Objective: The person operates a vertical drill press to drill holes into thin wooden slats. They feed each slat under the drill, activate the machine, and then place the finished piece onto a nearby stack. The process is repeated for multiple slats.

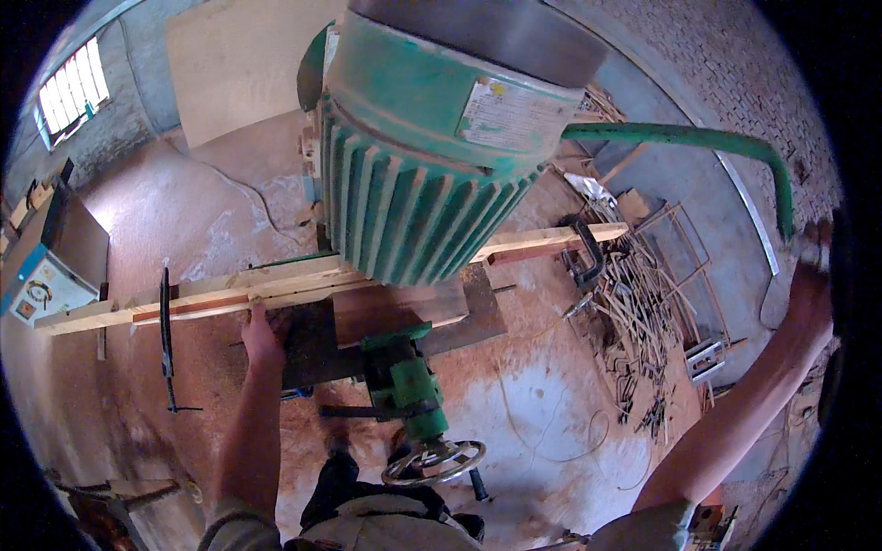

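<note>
A large green motor (432, 174) with cooling ribs hangs in front of me and hides the middle of a long wooden beam (101, 315). My left hand (263, 338) grips the beam's near edge, left of the motor. A reddish strip lies along the pale wood. One black clamp (166, 321) crosses the beam at its left part, another clamp (588, 253) near its right end. At the far right, my right hand (812, 248) is closed at the lower end of a bent green lever (698, 138), its fingers partly in the dark rim.
Below the beam are a wooden block (395, 312), a green vise-like part (413, 386) and a metal handwheel (434, 463) close to my body. Scrap sticks (638, 321) are heaped on the right. A box-shaped machine (60, 257) stands at the left; a hose (551, 456) lies on the floor.
</note>
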`<control>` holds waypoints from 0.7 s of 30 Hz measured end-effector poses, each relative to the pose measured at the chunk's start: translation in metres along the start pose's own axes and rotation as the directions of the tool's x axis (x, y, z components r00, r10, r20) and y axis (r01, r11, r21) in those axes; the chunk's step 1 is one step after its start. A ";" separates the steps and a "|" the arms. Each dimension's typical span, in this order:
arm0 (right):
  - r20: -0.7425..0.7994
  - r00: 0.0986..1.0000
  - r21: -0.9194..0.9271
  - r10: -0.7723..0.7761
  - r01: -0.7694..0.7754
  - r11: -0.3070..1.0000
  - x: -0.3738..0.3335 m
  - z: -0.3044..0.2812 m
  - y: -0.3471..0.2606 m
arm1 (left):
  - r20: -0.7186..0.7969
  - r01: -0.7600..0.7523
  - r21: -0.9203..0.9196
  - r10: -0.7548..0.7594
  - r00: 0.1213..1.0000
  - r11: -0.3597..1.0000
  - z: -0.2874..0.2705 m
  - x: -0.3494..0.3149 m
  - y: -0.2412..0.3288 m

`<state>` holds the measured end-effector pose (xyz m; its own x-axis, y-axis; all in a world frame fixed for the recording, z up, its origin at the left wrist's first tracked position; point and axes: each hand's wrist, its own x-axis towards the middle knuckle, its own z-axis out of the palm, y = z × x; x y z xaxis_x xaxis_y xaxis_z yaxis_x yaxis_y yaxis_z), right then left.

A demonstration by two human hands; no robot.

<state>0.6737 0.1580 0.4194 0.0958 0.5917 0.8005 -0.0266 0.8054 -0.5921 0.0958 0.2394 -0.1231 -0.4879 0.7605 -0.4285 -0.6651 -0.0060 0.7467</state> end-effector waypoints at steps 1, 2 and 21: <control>0.069 0.996 0.056 0.049 -0.053 0.997 -0.015 0.000 0.000 | -0.004 0.009 0.013 -0.009 1.000 1.000 -0.001 0.002 0.001; -0.001 0.999 0.042 0.048 -0.048 0.998 -0.031 0.007 0.003 | -0.004 0.011 0.020 -0.011 1.000 1.000 -0.004 0.005 0.000; -0.466 0.883 0.081 -0.063 0.113 0.990 -0.196 0.050 0.041 | 0.021 0.029 0.049 -0.030 0.999 0.998 -0.011 0.014 -0.005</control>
<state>0.6043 0.0768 0.2432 0.5498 0.4550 0.7005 -0.0961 0.8675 -0.4880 0.0862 0.2430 -0.1385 -0.4558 0.7736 -0.4403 -0.6506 0.0481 0.7579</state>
